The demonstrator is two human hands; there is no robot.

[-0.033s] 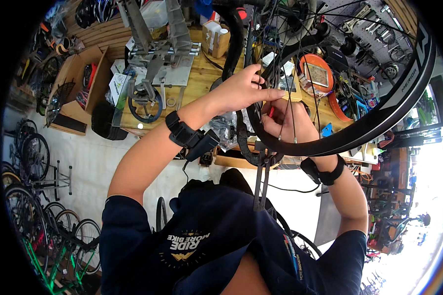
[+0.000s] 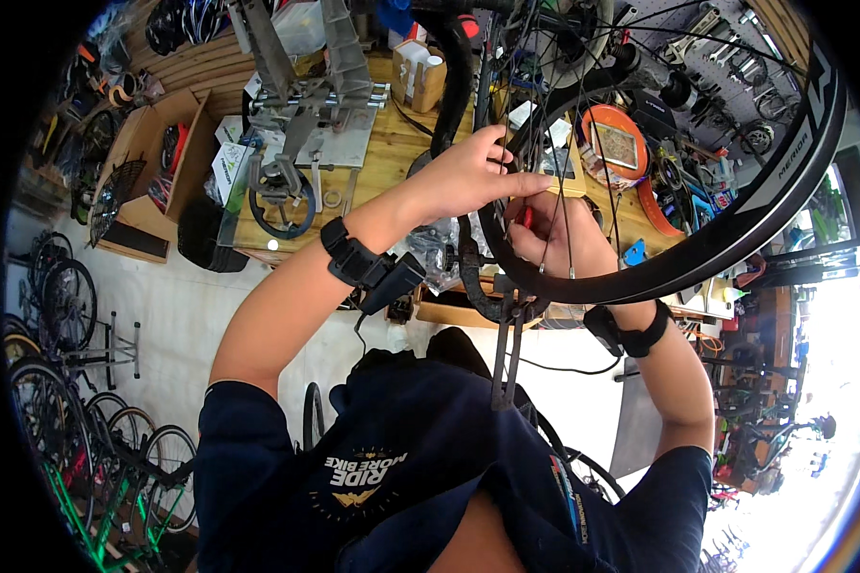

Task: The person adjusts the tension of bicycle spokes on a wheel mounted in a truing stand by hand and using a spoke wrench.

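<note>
A black bicycle wheel rim (image 2: 698, 271) sweeps round the right side, with thin spokes (image 2: 569, 224) running up to a hub (image 2: 583, 33). My left hand (image 2: 463, 177) lies over the rim's left part, fingers apart and thumb stretched out toward my right hand. My right hand (image 2: 575, 237) reaches in among the spokes from below, its fingers curled on a small red tool (image 2: 527, 218); most of that tool is hidden. Just under the rim sits a dark metal stand with caliper-like arms (image 2: 475, 277).
On the wooden bench (image 2: 377, 162) stand a metal fixture (image 2: 330, 129), a small cardboard box (image 2: 419, 74) and a round orange tray (image 2: 613, 143). Wrenches hang on a pegboard (image 2: 736, 57). An open carton (image 2: 148, 172) stands at left, with bicycles (image 2: 67, 291) beyond.
</note>
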